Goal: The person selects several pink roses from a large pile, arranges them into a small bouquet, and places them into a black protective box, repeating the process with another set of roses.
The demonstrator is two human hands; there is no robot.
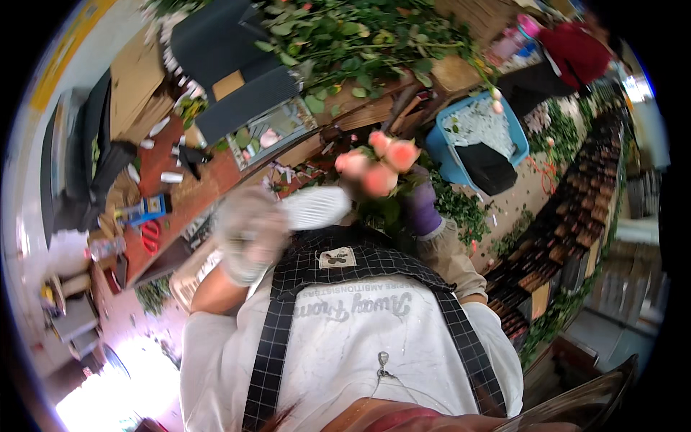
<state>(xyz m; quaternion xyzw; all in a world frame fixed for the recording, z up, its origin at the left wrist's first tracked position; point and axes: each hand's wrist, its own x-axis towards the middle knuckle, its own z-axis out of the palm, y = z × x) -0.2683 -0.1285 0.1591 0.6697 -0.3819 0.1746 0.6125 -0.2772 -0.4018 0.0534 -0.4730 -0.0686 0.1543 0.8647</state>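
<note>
My left hand [252, 229], in a pale glove and blurred, is at the left of my chest. A white ribbed sleeve [319, 207], probably foam or corrugated paper, extends from its fingers towards the flowers. My right hand [422, 206] wears a purple glove with a beige cuff. It grips a bunch of several pink-peach roses [380, 164] below the blooms, in front of my black checked apron [361, 259]. The roses' stems and the right fingertips are partly hidden among leaves. The ribbed sleeve's tip is close to the blooms; whether it touches them I cannot tell.
A blue tub [445, 162] with white pieces and a black cloth stands ahead right. Leafy rose stems [351, 48] cover the bench. Dark corrugated board [216, 48], red-handled scissors [150, 237] and flat cardboard [137, 75] lie left. A person in dark red [575, 56] is far right.
</note>
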